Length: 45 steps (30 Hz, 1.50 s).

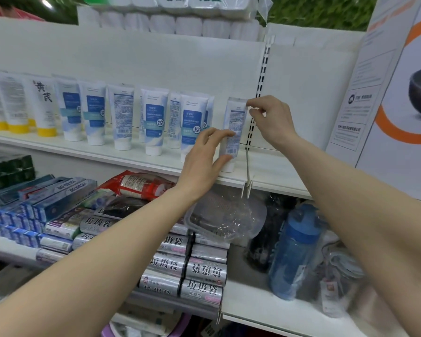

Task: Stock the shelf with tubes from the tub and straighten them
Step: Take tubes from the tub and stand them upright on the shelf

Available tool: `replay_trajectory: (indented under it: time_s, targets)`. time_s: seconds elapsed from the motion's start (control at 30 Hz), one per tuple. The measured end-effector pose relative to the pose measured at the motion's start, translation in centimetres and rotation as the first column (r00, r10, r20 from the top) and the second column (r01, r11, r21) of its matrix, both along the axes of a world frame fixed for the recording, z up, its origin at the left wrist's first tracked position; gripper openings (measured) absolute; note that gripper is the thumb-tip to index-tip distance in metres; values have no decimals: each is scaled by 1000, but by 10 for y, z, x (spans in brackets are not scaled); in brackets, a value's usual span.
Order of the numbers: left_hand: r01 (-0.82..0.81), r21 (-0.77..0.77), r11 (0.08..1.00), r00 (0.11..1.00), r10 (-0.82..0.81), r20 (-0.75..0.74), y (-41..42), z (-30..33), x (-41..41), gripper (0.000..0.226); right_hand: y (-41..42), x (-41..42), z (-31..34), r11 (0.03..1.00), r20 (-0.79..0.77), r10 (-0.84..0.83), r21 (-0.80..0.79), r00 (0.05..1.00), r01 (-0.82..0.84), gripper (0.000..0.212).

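A white tube (233,132) stands cap-down at the right end of the shelf (131,156), beside a row of tubes (122,117). The left hand (204,164) grips its lower body, fingers (219,135) curled round it; the right hand (270,120) pinches its top corner.

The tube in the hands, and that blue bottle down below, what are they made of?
The tube looks like soft plastic: smooth, slightly glossy, printed skin, flat crimped top, white cap at the bottom. The right hand pinches its top, and the left hand holds its lower part. The blue bottle seems to be hard see-through plastic, since it is tinted and lets light through.
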<state>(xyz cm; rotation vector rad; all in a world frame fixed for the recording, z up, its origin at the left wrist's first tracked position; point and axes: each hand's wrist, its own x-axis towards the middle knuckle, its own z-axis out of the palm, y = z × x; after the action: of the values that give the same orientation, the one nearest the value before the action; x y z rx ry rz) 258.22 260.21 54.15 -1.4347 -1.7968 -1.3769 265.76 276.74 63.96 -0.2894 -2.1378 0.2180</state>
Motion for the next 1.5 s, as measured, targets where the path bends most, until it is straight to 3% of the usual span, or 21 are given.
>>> replay_trajectory:
  time_s: [0.13,0.43,0.73,0.87,0.97,1.13,1.23,1.37,1.5]
  targets:
    - [-83,15,996,996,83,-35,-16,0,7,43,-5,16,5,999,-58,-39,-13,998,39,34]
    - [-235,20,972,960,235,-150,-50,11,6,39,-38,23,14,984,-37,-99,143,994,103,35]
    - [-322,62,945,900,326,-288,-52,69,-38,38,-78,4,33,891,73,-390,281,918,356,51]
    - [-322,-33,946,902,296,-314,-48,94,-65,38,-86,-9,34,818,148,-544,315,826,482,66]
    - [-303,-176,937,912,232,-338,-43,106,-81,39,-86,-16,30,775,163,-607,338,778,534,59]
    - [-249,-274,929,922,140,-361,-37,111,-94,39,-81,-13,24,893,197,-449,83,871,442,26]
    - [-200,-267,943,931,97,-353,-34,112,-99,37,-80,-10,22,952,129,-283,-87,950,295,23]
    - [-153,-268,951,935,52,-350,-31,112,-106,35,-85,-7,24,954,99,-175,-227,980,193,36]
    - [-129,-261,957,932,27,-361,-30,114,-111,33,-90,-9,26,909,77,-63,-408,995,89,26]
